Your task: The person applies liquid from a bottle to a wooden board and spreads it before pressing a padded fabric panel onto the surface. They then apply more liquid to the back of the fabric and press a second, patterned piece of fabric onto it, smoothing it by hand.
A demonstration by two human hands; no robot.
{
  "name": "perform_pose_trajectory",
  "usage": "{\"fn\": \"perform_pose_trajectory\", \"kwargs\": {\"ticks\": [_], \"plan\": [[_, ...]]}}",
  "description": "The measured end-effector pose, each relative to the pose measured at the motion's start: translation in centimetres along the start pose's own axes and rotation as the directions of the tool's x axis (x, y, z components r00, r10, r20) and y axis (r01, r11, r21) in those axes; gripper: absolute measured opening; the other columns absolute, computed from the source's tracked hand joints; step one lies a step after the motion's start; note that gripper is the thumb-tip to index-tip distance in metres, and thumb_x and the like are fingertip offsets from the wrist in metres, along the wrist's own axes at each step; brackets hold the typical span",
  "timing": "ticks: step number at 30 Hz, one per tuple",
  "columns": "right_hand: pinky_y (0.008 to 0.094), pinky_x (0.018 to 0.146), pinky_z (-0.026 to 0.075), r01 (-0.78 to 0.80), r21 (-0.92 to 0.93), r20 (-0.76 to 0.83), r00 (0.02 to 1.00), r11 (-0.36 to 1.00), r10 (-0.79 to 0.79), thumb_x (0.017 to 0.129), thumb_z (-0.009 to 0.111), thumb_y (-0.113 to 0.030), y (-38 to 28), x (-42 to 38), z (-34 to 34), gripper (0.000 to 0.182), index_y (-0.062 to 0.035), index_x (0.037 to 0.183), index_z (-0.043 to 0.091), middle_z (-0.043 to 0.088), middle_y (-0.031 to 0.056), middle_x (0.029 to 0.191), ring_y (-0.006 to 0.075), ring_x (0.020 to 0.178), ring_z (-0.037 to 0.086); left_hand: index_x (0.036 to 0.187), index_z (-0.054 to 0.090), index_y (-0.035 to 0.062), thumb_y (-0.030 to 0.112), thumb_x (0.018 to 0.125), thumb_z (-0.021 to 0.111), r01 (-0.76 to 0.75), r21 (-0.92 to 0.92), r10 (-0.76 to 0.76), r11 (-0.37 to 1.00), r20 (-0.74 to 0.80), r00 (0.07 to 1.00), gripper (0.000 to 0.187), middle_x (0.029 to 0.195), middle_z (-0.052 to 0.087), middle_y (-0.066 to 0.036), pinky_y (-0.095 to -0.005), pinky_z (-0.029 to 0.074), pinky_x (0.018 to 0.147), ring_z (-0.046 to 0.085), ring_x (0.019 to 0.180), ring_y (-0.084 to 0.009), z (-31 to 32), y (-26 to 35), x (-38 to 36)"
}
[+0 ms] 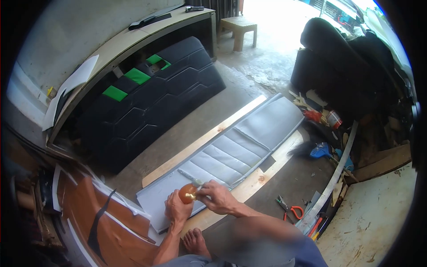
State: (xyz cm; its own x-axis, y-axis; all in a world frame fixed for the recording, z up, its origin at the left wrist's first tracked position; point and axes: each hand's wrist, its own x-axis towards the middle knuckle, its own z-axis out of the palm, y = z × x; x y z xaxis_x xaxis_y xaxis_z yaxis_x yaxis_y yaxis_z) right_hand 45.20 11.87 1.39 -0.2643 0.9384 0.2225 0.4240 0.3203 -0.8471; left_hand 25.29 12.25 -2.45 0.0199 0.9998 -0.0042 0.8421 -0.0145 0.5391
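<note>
My left hand [177,206] is wrapped round an orange-brown rounded container [187,194], held above the near end of a grey padded panel [249,147]. Close beside it on the right, my right hand [216,197] has its fingers pinched at the container's top, by the pale end of a brush-like tool [191,177]. Whether the fingers grip that tool or a part of the container is too small to tell. The panel has stitched ribs across its middle and rests on light wooden boards [249,189].
A large black padded panel [151,107] with green patches leans against a bench [133,36]. Pliers [283,204] and orange-handled scissors [297,212] lie on the floor at right, near a blue brush [319,150]. Brown sheet material [111,218] lies at left; a stool [239,27] stands behind.
</note>
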Motion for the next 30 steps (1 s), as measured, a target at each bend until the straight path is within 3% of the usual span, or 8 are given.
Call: {"fn": "perform_pose_trajectory", "kwargs": {"ticks": [4,8,14,16,20,25,27,30], "plan": [[0.0412,0.069,0.048,-0.219,-0.47,-0.449,0.893,0.855,-0.019,0.084,0.066,-0.008,11.1,2.5,-6.6,0.013,-0.0146,0.091,0.075,0.064,0.0072,0.087,0.0299,0.082,0.057,0.095,0.058,0.0036,0.015,0.064,0.081,0.029,-0.21,-0.038,0.977,-0.038,0.999,0.04,0.09,0.065,-0.02,-0.0516,0.05,0.078,0.062,0.088,-0.0445,0.6,-1.2,0.0],[0.0395,0.081,0.047,-0.062,-0.809,-0.061,0.998,0.585,0.022,0.091,0.057,-0.017,20.2,4.2,-14.3,0.018,-0.0137,0.093,0.074,0.061,0.0072,0.098,0.027,0.098,0.056,0.096,0.058,0.0028,0.014,0.064,0.08,0.024,-0.24,-0.034,0.97,-0.034,0.999,0.04,0.09,0.064,-0.021,-0.0514,0.049,0.077,0.062,0.086,-0.0454,1.0,-1.8,0.0],[0.0429,0.087,0.046,0.085,-0.841,0.269,0.922,0.534,0.279,0.091,0.057,-0.023,20.5,1.6,-19.5,0.02,-0.0106,0.094,0.072,0.067,0.0051,0.105,0.026,0.105,0.058,0.097,0.06,0.0014,0.014,0.067,0.077,0.181,-0.347,-0.169,0.92,0.064,0.983,0.037,0.088,0.067,-0.019,-0.0444,0.052,0.077,0.066,0.082,-0.0395,-0.5,-0.7,0.6],[0.0451,0.087,0.047,0.025,-0.914,0.279,0.764,0.405,0.582,0.091,0.057,-0.023,18.7,1.7,-20.6,0.021,-0.0108,0.089,0.074,0.07,0.0062,0.104,0.027,0.105,0.06,0.098,0.06,0.0011,0.015,0.07,0.077,0.168,-0.345,-0.158,0.924,0.055,0.986,0.035,0.087,0.068,-0.018,-0.0411,0.052,0.076,0.067,0.08,-0.0352,-0.9,-0.4,0.8],[0.0485,0.082,0.051,-0.394,-0.784,-0.205,0.893,0.479,0.4,0.089,0.059,-0.019,21.6,-2.5,-15.9,0.019,-0.0106,0.082,0.075,0.071,0.0091,0.098,0.0295,0.099,0.064,0.099,0.061,0.0011,0.015,0.07,0.077,0.174,-0.373,-0.163,0.911,0.06,0.985,0.036,0.088,0.068,-0.017,-0.0403,0.053,0.077,0.067,0.08,-0.0329,-0.8,-0.3,0.8],[0.0478,0.079,0.054,-0.454,-0.52,-0.12,0.878,0.724,0.464,0.086,0.061,-0.019,18.9,-1.0,-14.1,0.019,-0.0074,0.079,0.075,0.069,0.0145,0.092,0.0349,0.088,0.065,0.1,0.061,0.0011,0.015,0.069,0.078,0.147,-0.324,-0.117,0.935,0.109,0.987,0.037,0.088,0.068,-0.017,-0.0405,0.053,0.076,0.067,0.08,-0.0331,-0.2,-0.3,0.8],[0.0475,0.08,0.053,-0.636,-0.399,-0.605,0.724,0.66,0.332,0.086,0.061,-0.019,22.0,0.3,-11.9,0.019,-0.0084,0.082,0.076,0.068,0.014,0.092,0.0343,0.092,0.065,0.099,0.061,0.0011,0.014,0.069,0.078,0.14,-0.303,-0.105,0.943,0.129,0.986,0.037,0.088,0.068,-0.018,-0.0411,0.053,0.076,0.067,0.08,-0.0337,-0.3,0.2,0.8],[0.0466,0.082,0.051,-0.314,-0.547,-0.158,0.949,0.776,0.272,0.087,0.059,-0.019,22.3,0.6,-9.6,0.02,-0.0118,0.085,0.078,0.069,0.0132,0.091,0.0316,0.101,0.064,0.097,0.061,0.0014,0.014,0.068,0.078,0.05,-0.256,-0.027,0.965,0.092,0.995,0.037,0.088,0.068,-0.018,-0.042,0.053,0.076,0.067,0.081,-0.035,0.1,-0.6,0.8]]}}
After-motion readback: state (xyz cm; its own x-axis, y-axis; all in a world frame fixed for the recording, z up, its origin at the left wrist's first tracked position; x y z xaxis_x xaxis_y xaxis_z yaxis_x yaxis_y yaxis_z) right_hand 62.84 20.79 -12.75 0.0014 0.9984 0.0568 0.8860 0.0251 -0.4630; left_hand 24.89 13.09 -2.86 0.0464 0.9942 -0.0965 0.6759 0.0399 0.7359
